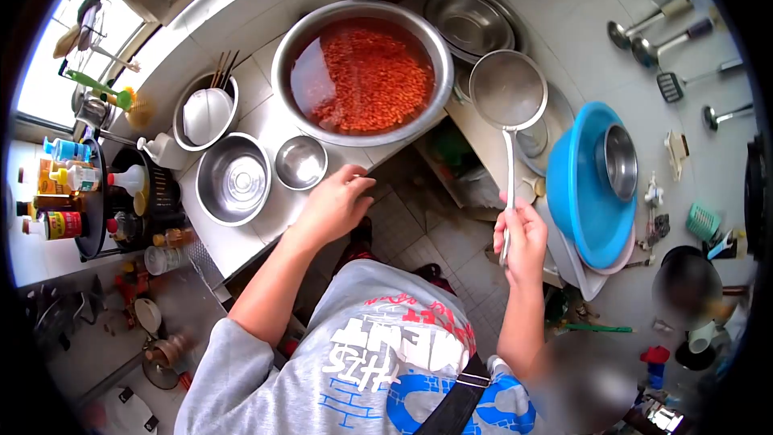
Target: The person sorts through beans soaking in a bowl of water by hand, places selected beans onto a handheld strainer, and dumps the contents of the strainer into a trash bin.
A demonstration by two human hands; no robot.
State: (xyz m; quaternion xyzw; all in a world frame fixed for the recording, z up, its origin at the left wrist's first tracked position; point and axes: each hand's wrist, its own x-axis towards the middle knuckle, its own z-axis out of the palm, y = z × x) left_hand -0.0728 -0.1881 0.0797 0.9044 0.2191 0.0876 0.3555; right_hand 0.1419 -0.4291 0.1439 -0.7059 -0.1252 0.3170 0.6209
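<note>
My right hand (523, 240) is wrapped round the long handle of a round mesh strainer (507, 90), which is raised at the right with its bowl pointing away from me. My left hand (341, 203) hovers near the counter edge, beside a small steel bowl (301, 163). Its fingers are loosely bent and apart, with nothing visible in them. Beyond both hands stands a large steel basin (282, 72) of reddish liquid over many small orange-red kernels (374, 80), whose exact kind I cannot make out. A wider steel bowl (234, 180) sits left of the small one.
A steel pot (179, 125) with a white object and thin sticks stands back left. Bottles (64, 224) crowd the left rack. Stacked steel basins (469, 20) lie back right. A blue basin (573, 185) holding a steel bowl (621, 163) stands right. Ladles (644, 50) hang on the wall.
</note>
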